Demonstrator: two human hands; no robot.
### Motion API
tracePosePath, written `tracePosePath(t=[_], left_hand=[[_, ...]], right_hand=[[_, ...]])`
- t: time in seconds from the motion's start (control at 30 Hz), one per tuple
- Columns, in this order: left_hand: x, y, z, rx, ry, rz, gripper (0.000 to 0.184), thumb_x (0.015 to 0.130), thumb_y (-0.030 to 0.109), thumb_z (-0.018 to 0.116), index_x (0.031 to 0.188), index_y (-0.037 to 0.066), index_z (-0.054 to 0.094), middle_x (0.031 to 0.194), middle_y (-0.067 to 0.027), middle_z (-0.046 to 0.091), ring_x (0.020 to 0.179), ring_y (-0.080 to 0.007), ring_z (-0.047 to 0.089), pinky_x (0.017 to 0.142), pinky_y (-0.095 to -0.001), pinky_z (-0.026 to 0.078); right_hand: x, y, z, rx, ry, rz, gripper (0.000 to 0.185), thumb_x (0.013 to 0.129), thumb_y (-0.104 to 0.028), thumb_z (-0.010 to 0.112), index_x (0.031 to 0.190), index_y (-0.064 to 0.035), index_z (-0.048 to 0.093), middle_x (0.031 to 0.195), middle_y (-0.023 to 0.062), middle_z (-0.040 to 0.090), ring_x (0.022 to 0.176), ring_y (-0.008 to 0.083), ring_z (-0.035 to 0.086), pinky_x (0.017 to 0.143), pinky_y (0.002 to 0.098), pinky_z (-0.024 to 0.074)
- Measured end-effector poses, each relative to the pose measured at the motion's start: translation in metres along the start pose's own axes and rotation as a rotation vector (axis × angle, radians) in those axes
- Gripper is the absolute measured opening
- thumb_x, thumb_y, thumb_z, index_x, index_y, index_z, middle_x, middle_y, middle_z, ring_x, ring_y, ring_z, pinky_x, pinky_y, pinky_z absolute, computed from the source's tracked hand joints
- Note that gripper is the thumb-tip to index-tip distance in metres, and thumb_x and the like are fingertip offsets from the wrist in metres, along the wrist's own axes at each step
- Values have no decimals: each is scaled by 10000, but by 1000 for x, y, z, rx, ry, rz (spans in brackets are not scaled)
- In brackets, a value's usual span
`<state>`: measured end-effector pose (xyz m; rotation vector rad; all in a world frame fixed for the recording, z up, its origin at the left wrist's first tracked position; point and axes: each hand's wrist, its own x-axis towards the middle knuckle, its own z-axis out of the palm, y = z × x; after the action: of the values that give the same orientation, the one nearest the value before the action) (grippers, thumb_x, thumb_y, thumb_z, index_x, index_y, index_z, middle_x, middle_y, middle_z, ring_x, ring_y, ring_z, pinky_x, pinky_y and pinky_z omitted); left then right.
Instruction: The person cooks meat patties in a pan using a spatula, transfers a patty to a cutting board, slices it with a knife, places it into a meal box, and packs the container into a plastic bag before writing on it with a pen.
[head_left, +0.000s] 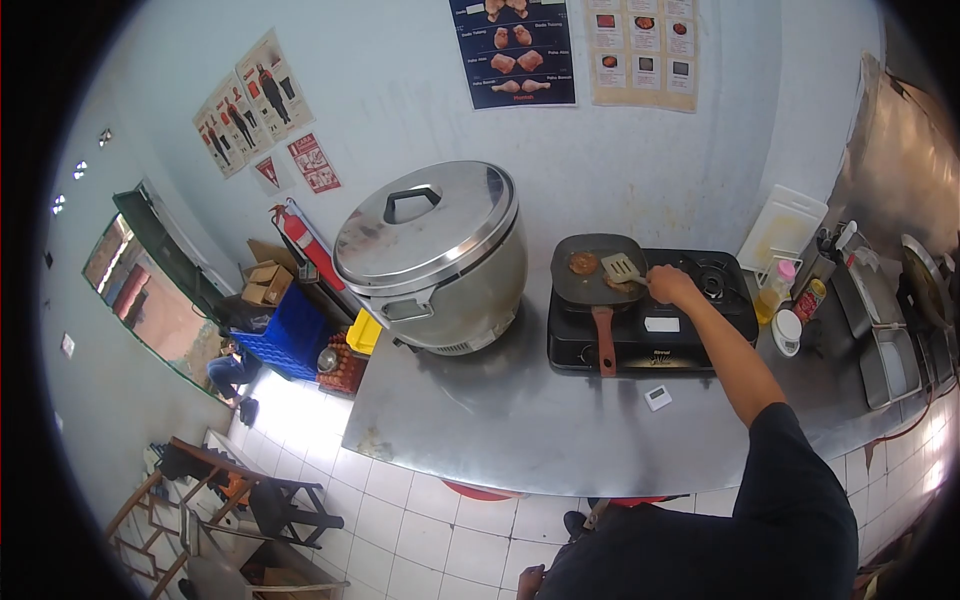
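My right hand [666,284] is closed round the handle of a slotted spatula [620,267]. The spatula's blade is over a square dark frying pan [572,292], at a brown patty [622,286] that it partly covers. To the left in the same pan lies another round brown patty [583,263]. The pan's reddish-brown handle [605,345] points toward me, and no hand touches it. Under the pan is the left burner of a black two-burner gas stove [657,352]. My left hand [531,580] hangs low beside my body at the bottom edge; its fingers are too unclear to read.
A large lidded metal rice cooker [450,270] stands left of the stove on the steel table [480,420]. A small white timer [657,398] lies in front. Rightward are an oil bottle [770,300], a white scale [787,332] and metal trays [885,365]. Wooden chairs [215,490] are at lower left.
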<state>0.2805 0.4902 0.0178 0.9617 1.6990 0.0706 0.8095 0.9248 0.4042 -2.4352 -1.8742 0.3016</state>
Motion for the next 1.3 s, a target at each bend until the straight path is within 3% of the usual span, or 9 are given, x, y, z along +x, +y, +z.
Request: tracePosePath(t=[0.2,0.3,0.4,0.5,0.6,0.7,0.8,1.0,1.3], left_hand=[[-37,48,-11,-271,-8,-103,477,913,347,544,1140,-67,617,1040,-200,692,1003,-292,644,885,-374,492],[-30,46,-10,-320,-6,-111,481,916,335,546,1159,-77,597,1040,-197,693,1001,-302,645,875,-377,497],[10,3,-3,5,-75,71,492,917,346,538,1168,-74,591,1027,-207,692,1007,-321,642,878,-386,497],[54,-43,9,530,-3,436,503,911,375,527,1150,-60,608,1013,-226,686,1005,-325,642,880,-387,492],[18,-6,9,-78,-11,-15,515,905,393,524,1139,-57,617,1010,-226,687,1008,-324,641,883,-382,491],[21,1,-2,-3,-59,97,502,905,363,545,1129,-81,613,1009,-203,696,998,-295,646,869,-362,497],[0,27,-4,-236,-49,-5,416,910,296,582,1136,-54,584,987,-170,696,762,-209,675,562,-299,500],[28,8,9,-395,-60,-84,437,910,305,587,1149,-60,574,995,-193,692,766,-223,674,588,-316,518],[18,19,2,-318,-66,-62,441,914,305,582,1163,-59,571,1001,-184,695,782,-231,673,617,-321,525]], right_hand=[[23,-13,4,-14,9,4,284,843,-150,556,1062,-3,662,1085,241,652,1036,389,631,863,462,527],[23,-5,16,-46,31,-28,304,859,-188,523,1105,-131,693,1075,201,663,992,387,637,873,476,513],[18,6,1,-11,2,-87,305,861,-207,529,1107,-138,697,1067,187,671,992,383,637,892,466,505],[8,7,-12,-5,25,-115,308,859,-217,533,1104,-136,700,1064,176,675,992,379,638,906,456,499],[-5,4,-17,-19,-33,-98,308,853,-205,527,1093,-124,703,1063,178,675,1001,377,636,907,452,498],[-7,2,3,-17,-37,-45,310,840,-184,529,1086,-114,704,1063,187,673,994,380,639,898,452,503],[-12,-8,2,-28,-34,-37,307,828,-165,529,1070,-102,708,1051,199,672,980,386,643,885,452,509],[15,6,14,-65,-52,-74,309,802,-139,539,1051,-85,713,1031,209,674,971,386,649,875,453,514],[10,-2,8,-63,-75,-31,292,808,-134,534,1027,-69,717,1017,208,678,953,382,656,854,452,521]])
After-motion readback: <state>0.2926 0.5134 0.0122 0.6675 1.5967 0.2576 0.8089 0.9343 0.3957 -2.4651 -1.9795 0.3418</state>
